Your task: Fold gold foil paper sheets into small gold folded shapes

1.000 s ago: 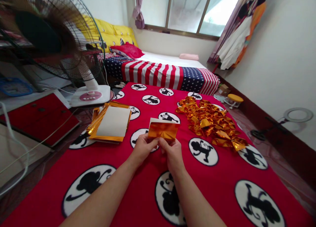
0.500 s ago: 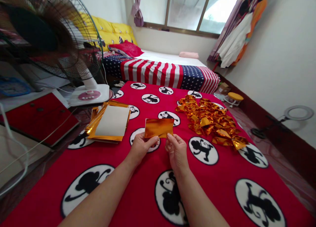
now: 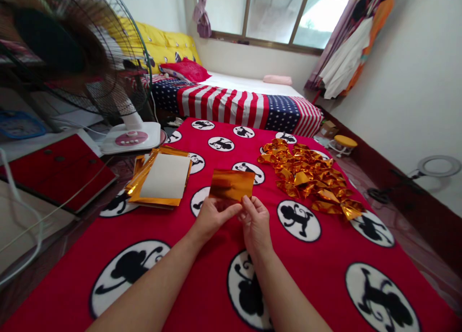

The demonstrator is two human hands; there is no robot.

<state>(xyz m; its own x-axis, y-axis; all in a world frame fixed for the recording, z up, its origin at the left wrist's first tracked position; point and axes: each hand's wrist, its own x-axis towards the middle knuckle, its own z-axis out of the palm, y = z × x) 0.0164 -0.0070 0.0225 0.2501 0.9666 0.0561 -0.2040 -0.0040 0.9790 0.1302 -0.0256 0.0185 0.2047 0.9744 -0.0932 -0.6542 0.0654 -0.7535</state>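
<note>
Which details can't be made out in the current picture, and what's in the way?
All in the head view:
Foil: its far side, hidden by the near side.
Left hand: some fingertips, hidden behind foil or thumb.
Stack: most lower sheets, covered by the top one.
Pile: exact count, as pieces overlap.
Fan: blades blurred, left side cut off by the picture edge.

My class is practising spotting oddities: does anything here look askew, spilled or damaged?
Only mildly: the stack of sheets at the left of the red cloth is uneven, with gold edges jutting out at differing angles. Nothing is plainly spilled or torn. The held gold sheet looks neat.
</note>
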